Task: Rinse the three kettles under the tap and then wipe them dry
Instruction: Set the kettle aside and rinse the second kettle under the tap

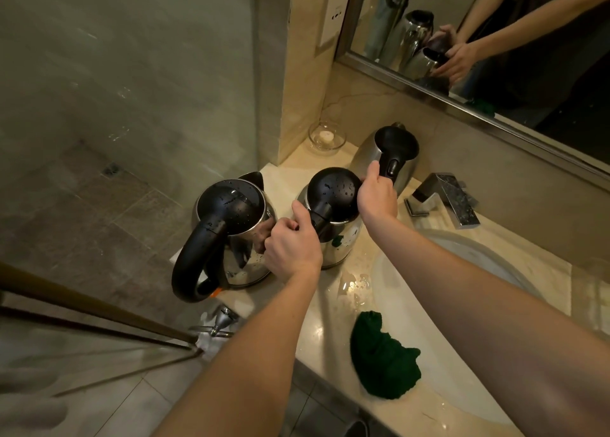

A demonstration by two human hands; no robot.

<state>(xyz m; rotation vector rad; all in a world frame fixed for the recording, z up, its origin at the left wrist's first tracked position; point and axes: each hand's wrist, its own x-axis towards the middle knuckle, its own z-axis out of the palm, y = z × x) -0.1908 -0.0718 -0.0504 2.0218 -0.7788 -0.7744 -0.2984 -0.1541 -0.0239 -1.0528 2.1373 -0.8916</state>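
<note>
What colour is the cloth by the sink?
The cloth is dark green, clearest in the head view.

a bathroom, by the look of its fittings: a polished cream stone counter [318, 336] holds a white sunken basin [478, 255] with a square chrome tap [445, 199] behind it, under a metal-framed wall mirror [495, 83]. to the left a clear glass shower screen [132, 73] closes off a stall floored in grey-brown tiles [138, 212] with a small square drain [112, 170]. a glass dish [326, 136] sits in the counter's back corner, a white socket plate [333, 14] is fixed to the beige wall above, and water beads on the counter.
</note>
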